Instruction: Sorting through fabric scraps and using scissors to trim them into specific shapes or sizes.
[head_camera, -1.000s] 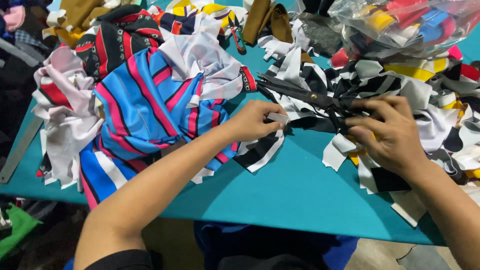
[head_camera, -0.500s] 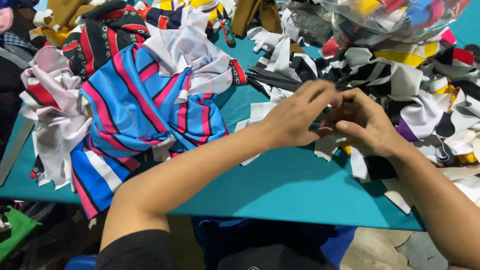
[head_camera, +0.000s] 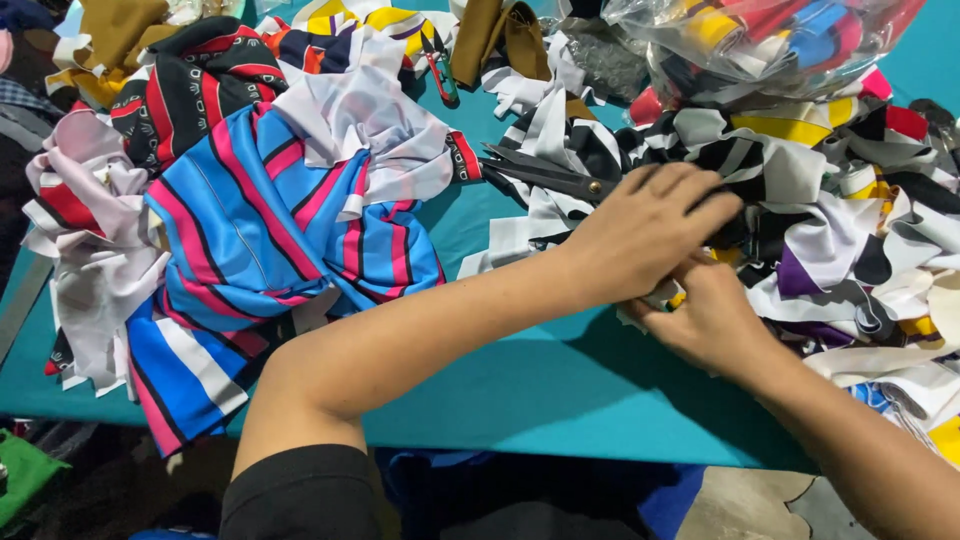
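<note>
Together, our two hands worked at the near edge of the heap of black, white, yellow and purple fabric offcuts (head_camera: 830, 230) on the right of the teal-covered table (head_camera: 560, 390). Our left hand (head_camera: 645, 235) lay flat over the scraps with its fingers stretched out and close together, pressing down on black and white pieces. Our right hand (head_camera: 715, 320) sat just beneath it, touching it, and seemed to pinch a small scrap; the left hand covered its fingertips, so we could not tell how firm that hold was.

The offcuts looked thin, light and limp, likely a slick knit that would slide and tangle. We judged that a single piece was best taken at a free corner or edge, with the pile held down by the other hand.

One pair of long black steel scissors (head_camera: 545, 175) lay on the scraps just beyond the left hand's fingers, blades pointing left. One small pair of thread snips with red and green handles (head_camera: 438, 62) lay well apart, farther up the table. One clear plastic bag stuffed with coloured cloth (head_camera: 760, 40) sat at the top right. One bundle of blue, pink and black striped fabric (head_camera: 265, 250) lay at the left, near our left forearm. The loose scraps were too many and too overlapped to count.
</note>
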